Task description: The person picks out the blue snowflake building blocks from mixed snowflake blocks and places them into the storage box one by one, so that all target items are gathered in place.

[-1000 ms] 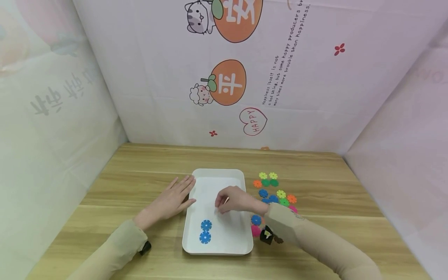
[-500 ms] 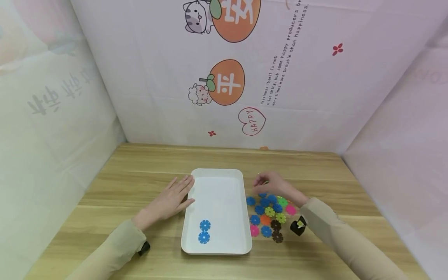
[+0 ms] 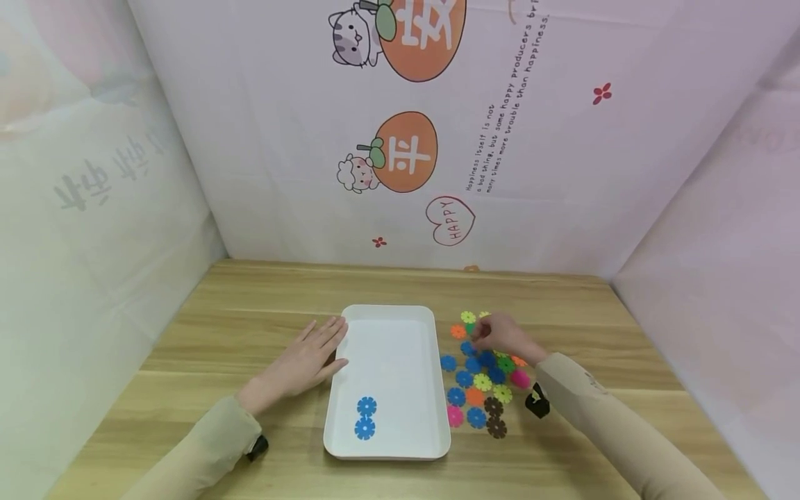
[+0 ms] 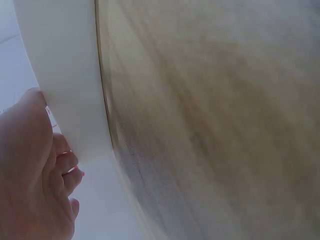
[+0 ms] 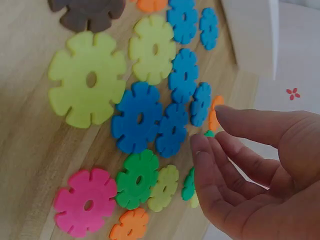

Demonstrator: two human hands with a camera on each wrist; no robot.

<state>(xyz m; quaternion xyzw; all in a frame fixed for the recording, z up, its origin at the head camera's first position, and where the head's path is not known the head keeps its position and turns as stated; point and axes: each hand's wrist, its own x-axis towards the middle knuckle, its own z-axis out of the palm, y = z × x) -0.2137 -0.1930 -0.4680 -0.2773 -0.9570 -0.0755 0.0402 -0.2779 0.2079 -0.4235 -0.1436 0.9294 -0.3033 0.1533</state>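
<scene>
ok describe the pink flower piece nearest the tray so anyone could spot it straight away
Start at the white tray in the middle of the wooden table, then look just past the near end of its right rim. There the pink flower piece lies flat on the wood, at the near-left corner of the loose pile. Its closest neighbours are blue; the other pink one lies farther right.

The head view looks forward and down from above the near edge of the wooden table (image 3: 562,305), taking in the white tray (image 3: 387,333) at its middle and the printed backdrop beyond. The left wrist view sits very close beside the tray's (image 4: 65,75) left wall, low over the wood. The right wrist view hovers close over the flower discs (image 5: 140,125) right of the tray (image 5: 250,35), whose corner it shares with the head view.
</scene>
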